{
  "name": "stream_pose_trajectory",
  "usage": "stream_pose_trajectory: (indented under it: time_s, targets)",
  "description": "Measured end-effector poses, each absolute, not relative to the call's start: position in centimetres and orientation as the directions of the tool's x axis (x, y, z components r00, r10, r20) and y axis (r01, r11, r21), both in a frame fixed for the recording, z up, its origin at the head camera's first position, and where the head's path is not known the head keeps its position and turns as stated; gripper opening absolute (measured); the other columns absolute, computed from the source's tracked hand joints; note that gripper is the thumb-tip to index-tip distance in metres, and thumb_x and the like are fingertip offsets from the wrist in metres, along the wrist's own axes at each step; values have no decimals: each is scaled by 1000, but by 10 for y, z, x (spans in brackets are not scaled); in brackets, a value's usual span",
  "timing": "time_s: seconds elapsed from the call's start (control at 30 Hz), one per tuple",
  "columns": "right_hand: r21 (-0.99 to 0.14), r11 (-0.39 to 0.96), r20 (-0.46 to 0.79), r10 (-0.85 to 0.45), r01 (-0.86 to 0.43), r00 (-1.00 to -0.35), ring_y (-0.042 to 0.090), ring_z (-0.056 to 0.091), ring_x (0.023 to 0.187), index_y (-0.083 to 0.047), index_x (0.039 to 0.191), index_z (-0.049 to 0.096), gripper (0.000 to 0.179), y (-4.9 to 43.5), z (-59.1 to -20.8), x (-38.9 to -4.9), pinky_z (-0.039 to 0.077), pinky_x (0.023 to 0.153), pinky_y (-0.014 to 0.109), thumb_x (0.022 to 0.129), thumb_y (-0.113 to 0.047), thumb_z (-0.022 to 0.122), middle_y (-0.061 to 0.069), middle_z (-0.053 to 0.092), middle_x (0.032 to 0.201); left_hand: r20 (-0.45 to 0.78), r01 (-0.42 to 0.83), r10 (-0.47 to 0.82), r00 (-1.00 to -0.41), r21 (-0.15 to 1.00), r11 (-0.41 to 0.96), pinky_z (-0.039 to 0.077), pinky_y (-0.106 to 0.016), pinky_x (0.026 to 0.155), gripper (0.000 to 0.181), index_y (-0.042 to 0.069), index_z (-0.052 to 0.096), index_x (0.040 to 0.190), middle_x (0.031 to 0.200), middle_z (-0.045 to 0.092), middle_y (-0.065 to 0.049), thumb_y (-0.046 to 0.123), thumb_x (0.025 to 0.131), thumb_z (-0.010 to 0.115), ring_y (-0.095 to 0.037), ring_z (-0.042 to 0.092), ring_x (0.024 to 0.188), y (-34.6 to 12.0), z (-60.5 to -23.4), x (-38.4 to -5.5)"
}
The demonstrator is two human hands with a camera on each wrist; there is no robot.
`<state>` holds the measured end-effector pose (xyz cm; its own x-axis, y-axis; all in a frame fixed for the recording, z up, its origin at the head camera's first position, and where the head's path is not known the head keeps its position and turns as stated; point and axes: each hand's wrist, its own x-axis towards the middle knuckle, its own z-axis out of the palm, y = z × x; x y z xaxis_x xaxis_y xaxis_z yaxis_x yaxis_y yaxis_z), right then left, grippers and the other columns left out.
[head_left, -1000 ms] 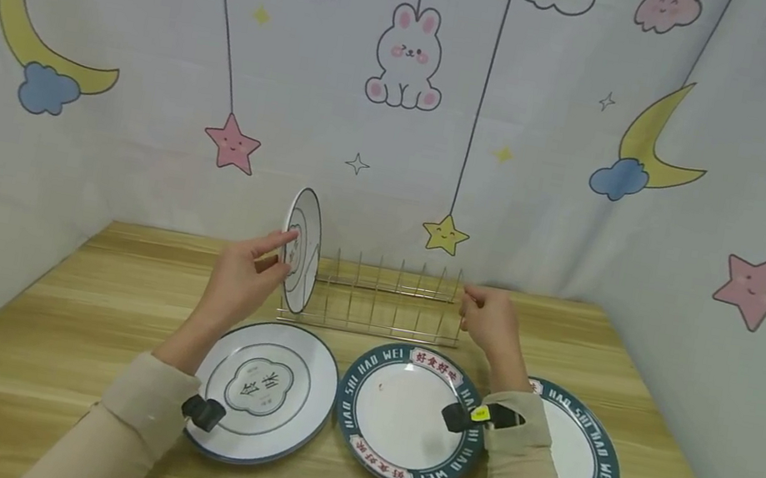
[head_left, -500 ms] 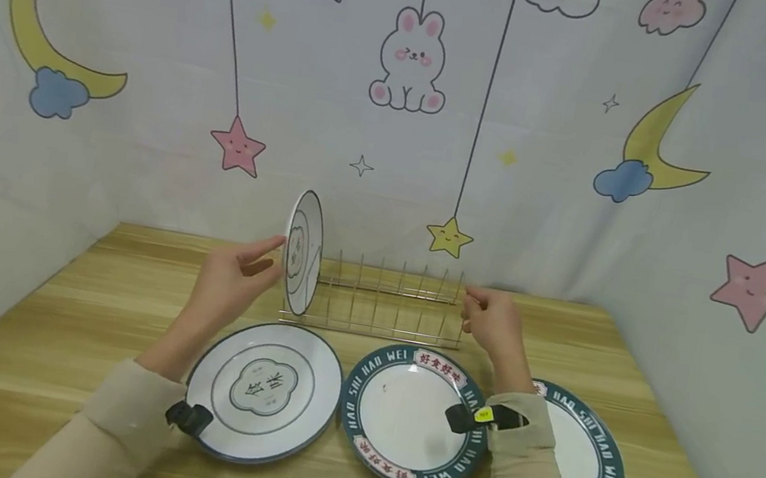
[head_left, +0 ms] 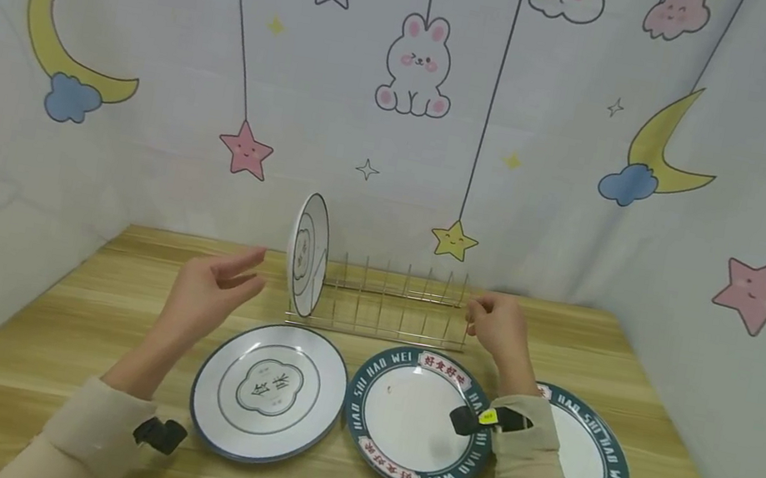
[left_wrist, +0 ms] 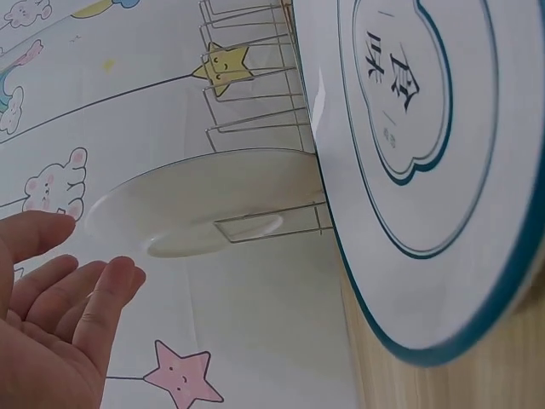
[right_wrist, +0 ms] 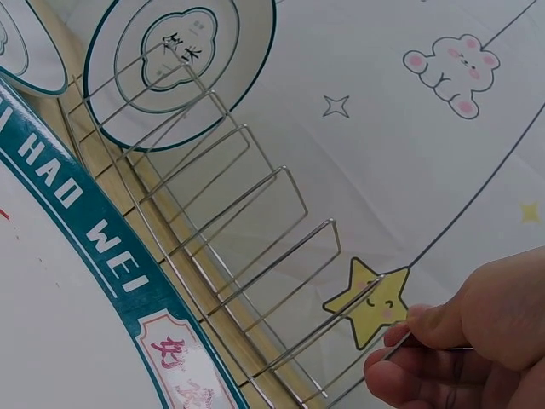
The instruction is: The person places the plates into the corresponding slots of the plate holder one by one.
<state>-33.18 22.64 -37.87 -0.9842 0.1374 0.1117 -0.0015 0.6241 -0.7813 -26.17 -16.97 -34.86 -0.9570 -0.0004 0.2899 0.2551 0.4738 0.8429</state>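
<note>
A white plate (head_left: 307,256) with a dark rim line stands on edge in the leftmost slots of a wire dish rack (head_left: 375,334). My left hand (head_left: 210,290) is a short way left of this plate, fingers extended and nothing in them. In the left wrist view, a gap separates the fingertips from the plate's pale underside (left_wrist: 183,196). At the rack's opposite end, my right hand (head_left: 503,331) pinches the end wire between thumb and curled fingers, as the right wrist view shows too.
In front of the rack lie a white plate (head_left: 267,393) with a flower-shaped centre design, a green-rimmed plate (head_left: 415,413), and another green-rimmed plate (head_left: 583,450) partly hidden by the right sleeve. A patterned cloth (head_left: 340,130) hangs behind the wooden table (head_left: 68,305).
My left hand has let go of the standing plate and drawn back to the left. The plate stays upright in the rack, and the right hand keeps its hold on the end wire.
</note>
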Motion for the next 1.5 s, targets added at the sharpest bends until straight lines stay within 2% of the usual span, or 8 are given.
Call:
stream_pose_trajectory:
  time_s: [0.07,0.13,0.4,0.63,0.8,1.1,1.33,1.5]
  targets:
    - [-781,625,111,145,4,-983,23,65,78,-2,106,70,23,227,-379,-331,50,75,37,103,-19,54,13,66,97,276,240,-6,-961,846,476,51,-33,92,49,13,54,142,143,53,-4,26,97,66,-26,60,120,-172,-349,-259]
    - [-784,621,108,147,7,-983,23,65,78,-3,103,70,22,227,-380,-331,50,75,37,103,-19,54,13,66,96,259,223,-9,-966,850,478,51,-33,93,49,14,54,142,143,54,-4,27,96,66,-26,60,120,-175,-350,-255]
    - [-789,614,101,156,16,-983,23,65,78,-3,103,70,22,227,-380,-331,50,73,35,103,-19,54,13,66,96,205,164,-18,-979,832,529,50,-40,94,51,10,52,143,142,54,-9,27,97,65,-30,60,120,-190,-356,-240]
    - [-796,604,92,164,26,-982,23,65,78,-4,103,70,22,226,-380,-332,50,73,35,103,-19,55,13,66,97,172,144,-1,-985,834,533,52,-34,91,54,5,50,144,142,52,-13,29,97,65,-32,60,119,-204,-367,-234]
    - [-797,604,94,166,26,-982,22,64,76,-4,101,70,21,227,-380,-333,49,70,33,103,-18,55,12,66,96,172,135,-14,-985,822,554,52,-37,92,52,2,53,141,138,56,-16,28,97,65,-34,59,119,-209,-373,-231]
    - [-794,607,94,160,23,-983,22,65,75,-4,102,70,21,226,-380,-332,49,71,33,103,-18,55,12,66,96,62,16,-62,-996,825,566,53,-41,93,52,0,55,138,128,62,-18,30,97,65,-33,58,121,-212,-390,-225]
    - [-802,597,76,162,37,-984,23,65,78,-3,107,70,23,227,-379,-332,50,75,36,103,-19,54,13,65,99,13,17,11,-1000,831,555,43,-51,103,56,-2,52,140,133,59,-19,31,97,65,-34,54,125,-219,-395,-222]
    - [-804,593,68,161,42,-985,23,65,79,-1,111,69,25,226,-378,-331,52,76,36,104,-20,53,13,65,100,-25,7,50,-998,837,547,40,-54,105,58,-3,50,141,139,53,-21,32,97,65,-37,50,129,-221,-397,-220]
